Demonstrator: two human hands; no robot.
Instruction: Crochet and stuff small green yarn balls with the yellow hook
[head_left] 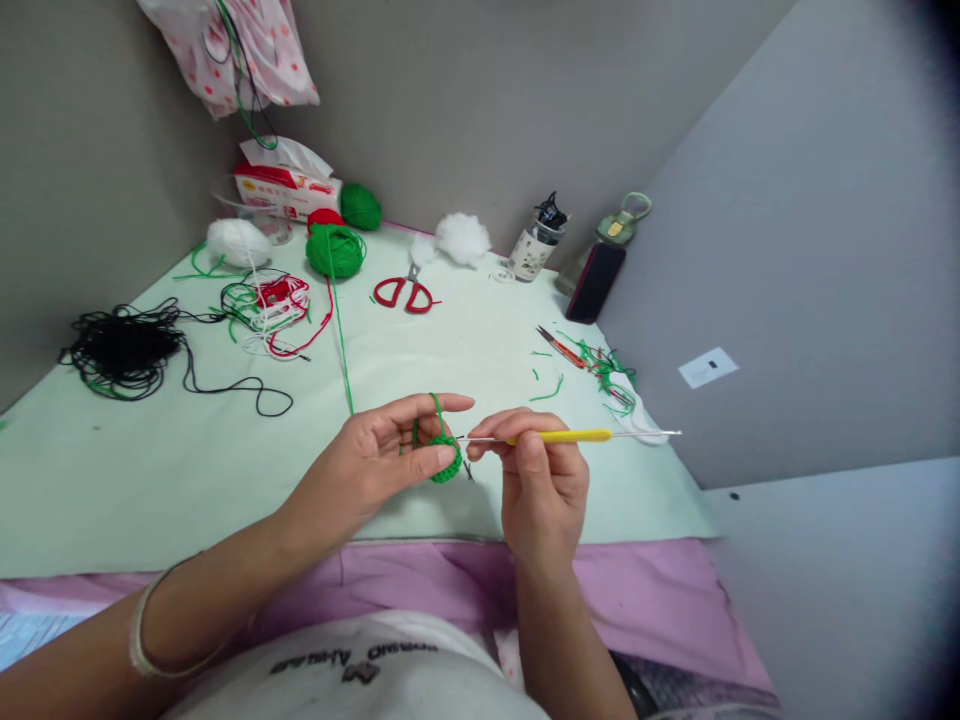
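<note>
My left hand [390,445] pinches a small round green crochet piece [447,464] between thumb and fingers, with its index finger stretched out. Green yarn [343,345] loops over that finger and runs back across the table to a green yarn ball [335,250]. In my right hand [541,480] is a crochet hook [570,436] with a yellow handle and a metal tip at each end, held like a pencil. Its left tip meets the upper edge of the green piece. A short dark strand [469,468] shows beside the piece.
Red-handled scissors [406,292], white stuffing [462,239] and a tissue pack [285,190] lie towards the back. Black cord [127,350] and a white yarn ball [238,243] are left. Orange snips [562,346], yarn scraps [611,375], a phone [596,283] and a bottle [619,226] stand or lie right.
</note>
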